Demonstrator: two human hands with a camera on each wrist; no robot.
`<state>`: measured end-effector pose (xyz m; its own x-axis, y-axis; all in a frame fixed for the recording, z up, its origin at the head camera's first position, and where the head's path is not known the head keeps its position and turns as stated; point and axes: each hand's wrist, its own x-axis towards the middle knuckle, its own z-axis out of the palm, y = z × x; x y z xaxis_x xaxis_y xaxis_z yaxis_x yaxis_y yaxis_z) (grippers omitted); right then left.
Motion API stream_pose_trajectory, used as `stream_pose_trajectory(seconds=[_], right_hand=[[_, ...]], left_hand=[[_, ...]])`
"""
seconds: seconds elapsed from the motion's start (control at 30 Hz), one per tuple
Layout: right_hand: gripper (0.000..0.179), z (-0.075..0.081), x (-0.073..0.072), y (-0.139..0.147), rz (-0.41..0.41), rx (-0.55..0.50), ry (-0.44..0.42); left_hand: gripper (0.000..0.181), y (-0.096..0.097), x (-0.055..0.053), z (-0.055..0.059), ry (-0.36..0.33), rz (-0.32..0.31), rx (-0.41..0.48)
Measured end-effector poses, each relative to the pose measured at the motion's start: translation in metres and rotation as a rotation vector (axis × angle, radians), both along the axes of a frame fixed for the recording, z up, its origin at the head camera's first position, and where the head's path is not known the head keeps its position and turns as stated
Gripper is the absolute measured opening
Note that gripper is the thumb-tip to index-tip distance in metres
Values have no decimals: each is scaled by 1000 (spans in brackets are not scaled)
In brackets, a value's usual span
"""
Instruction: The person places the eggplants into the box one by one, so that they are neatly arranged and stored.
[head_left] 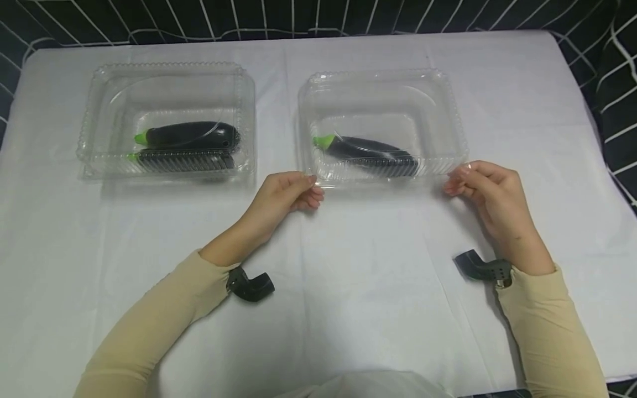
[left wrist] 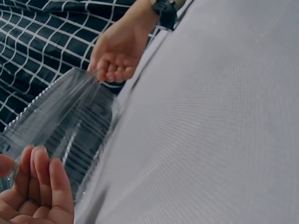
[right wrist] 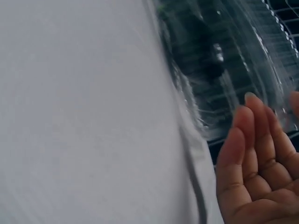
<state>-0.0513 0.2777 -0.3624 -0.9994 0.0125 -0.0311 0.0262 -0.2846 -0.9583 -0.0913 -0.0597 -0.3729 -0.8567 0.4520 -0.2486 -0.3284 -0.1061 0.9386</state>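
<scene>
A clear plastic container (head_left: 383,99) on the right holds one dark eggplant (head_left: 365,149) with a green stem. At its near left corner, my left hand (head_left: 281,199) pinches the rim between thumb and fingers. Its near right corner is pinched by my right hand (head_left: 490,193). Through the ribbed near wall, the eggplant's lower side shows only partly. In the left wrist view, the right hand (left wrist: 117,51) grips the far corner of the container (left wrist: 79,107). The right wrist view shows the container (right wrist: 233,46) beyond the fingers, blurred.
To the left stands a second clear container (head_left: 169,85) with two dark eggplants (head_left: 186,135) lying side by side. A white cloth (head_left: 358,276) covers the table. Dark fabric with a white grid (head_left: 278,19) borders the far edge.
</scene>
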Motion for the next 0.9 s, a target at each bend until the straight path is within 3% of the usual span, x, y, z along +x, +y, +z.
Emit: stream_pose_trajectory(seconds=[0.13, 0.23, 0.4, 0.57, 0.67, 0.77, 0.9], right_hand=[[15, 3, -7, 1, 6, -31, -36], [14, 4, -13, -1, -3, -38, -51], [4, 5, -25, -7, -125, -14, -5], [7, 7, -39, -12, -216, 95, 20], [5, 7, -45, -13, -220, 125, 34], [4, 7, -47, -12, -222, 145, 40], [6, 8, -43, -8, -213, 174, 47]], left_hand=[[24, 3, -2, 1, 44, 69, -9], [21, 7, -4, -1, 119, 135, -36], [20, 13, -8, -4, 257, 221, -84], [22, 19, -15, -6, 300, 300, -77], [26, 21, -19, -6, 292, 332, -53], [34, 22, -19, -5, 235, 328, -40], [38, 20, -7, -4, 107, 231, -55]])
